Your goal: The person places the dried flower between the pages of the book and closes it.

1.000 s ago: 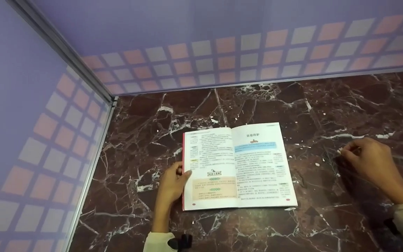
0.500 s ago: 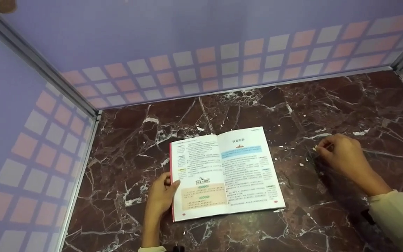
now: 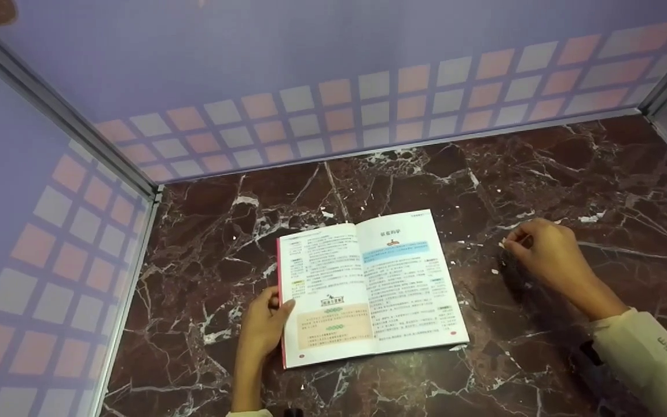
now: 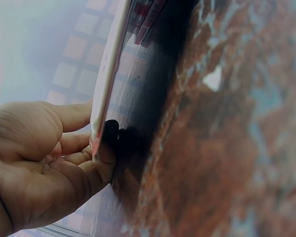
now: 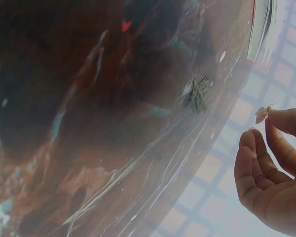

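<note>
An open book [image 3: 333, 266] with printed pages and a red cover edge lies on the dark marbled tabletop. My left hand [image 3: 264, 324] grips its left edge, thumb on the page and fingers curled underneath. The left wrist view shows that hand [image 4: 49, 158] around the book's edge [image 4: 106, 74] from the side. To the right of the book, my right hand [image 3: 553, 255] is above the table, apart from the pages. Between thumb and forefinger it pinches a small, pale, thin flake [image 5: 261, 114], whose kind I cannot tell.
Several tiny white scraps, including one scrap [image 3: 494, 271], are scattered over the tabletop [image 3: 403, 388]. A small grey-green tuft [image 5: 200, 95] lies on it in the right wrist view. Purple panels with a checked band [image 3: 339, 110] enclose the back and left, with another at the right edge.
My right hand has moved left, nearer the book, with the pale flake still pinched. The left hand keeps its hold on the book's edge. The head view has shifted somewhat.
</note>
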Action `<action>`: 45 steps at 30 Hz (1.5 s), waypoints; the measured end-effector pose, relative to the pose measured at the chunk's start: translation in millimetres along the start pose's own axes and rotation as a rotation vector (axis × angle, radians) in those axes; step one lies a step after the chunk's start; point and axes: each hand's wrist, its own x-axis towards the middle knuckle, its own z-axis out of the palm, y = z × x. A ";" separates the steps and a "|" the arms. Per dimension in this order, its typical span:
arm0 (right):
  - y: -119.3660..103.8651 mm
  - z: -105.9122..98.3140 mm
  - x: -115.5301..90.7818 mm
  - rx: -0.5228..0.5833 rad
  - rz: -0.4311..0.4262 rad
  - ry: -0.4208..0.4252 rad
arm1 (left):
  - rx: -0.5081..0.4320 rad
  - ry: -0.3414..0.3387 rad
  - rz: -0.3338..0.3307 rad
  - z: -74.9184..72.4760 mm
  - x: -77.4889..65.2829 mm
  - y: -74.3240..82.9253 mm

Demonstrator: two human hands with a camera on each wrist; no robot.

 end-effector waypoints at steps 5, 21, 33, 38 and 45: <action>-4.8 1.4 1.4 0.004 -0.011 0.025 | 0.010 0.004 0.008 1.0 2.2 1.7; -34.0 14.2 10.6 0.044 -0.038 -0.002 | 0.020 0.002 0.009 -1.0 3.0 0.7; -43.8 20.6 12.9 0.055 -0.052 -0.001 | 0.007 0.002 0.013 -2.0 1.2 0.2; -45.8 21.8 12.2 0.061 -0.059 0.001 | 0.008 0.006 0.004 -1.1 1.2 -0.6; -50.1 22.9 13.1 0.062 -0.065 -0.014 | 0.010 0.009 0.001 0.0 0.1 -1.3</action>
